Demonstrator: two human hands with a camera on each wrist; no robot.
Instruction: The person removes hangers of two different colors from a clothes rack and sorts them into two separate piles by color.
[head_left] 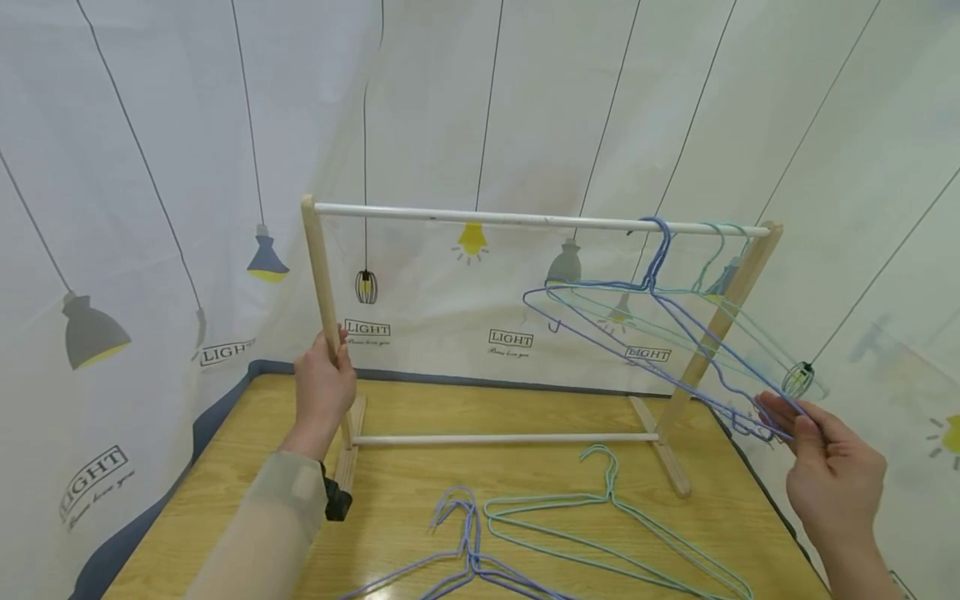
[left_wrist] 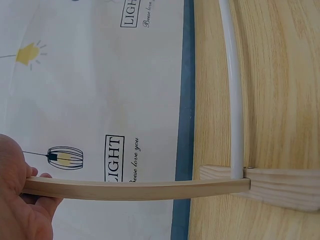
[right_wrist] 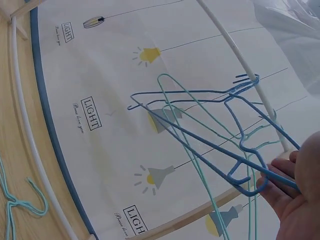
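Bracing the rack seems to be the left hand's (head_left: 325,379) part: in the head view it grips the left upright (head_left: 320,275), near the table's (head_left: 420,404) far left corner. The right hand (head_left: 836,467) pinches the right lower end of the blue hangers (head_left: 660,254), whose hooks are over the rail (head_left: 480,217) towards its right end; green hangers (head_left: 703,275) hang between them and the right upright (head_left: 720,333). Purple hangers (head_left: 471,546) lie at the table's near edge, a loose green hanger (head_left: 609,492) towards its near right corner. The left wrist view shows fingers round the upright, above the low bar (left_wrist: 233,100). In the right wrist view, thumb and fingers hold the blue wire, hooks on the rail. The step looks like handling the blue hangers at the rail; whether putting on or taking off, I cannot tell. Either way, the next move probably calls for a steady upright and care not to snag the green wires.
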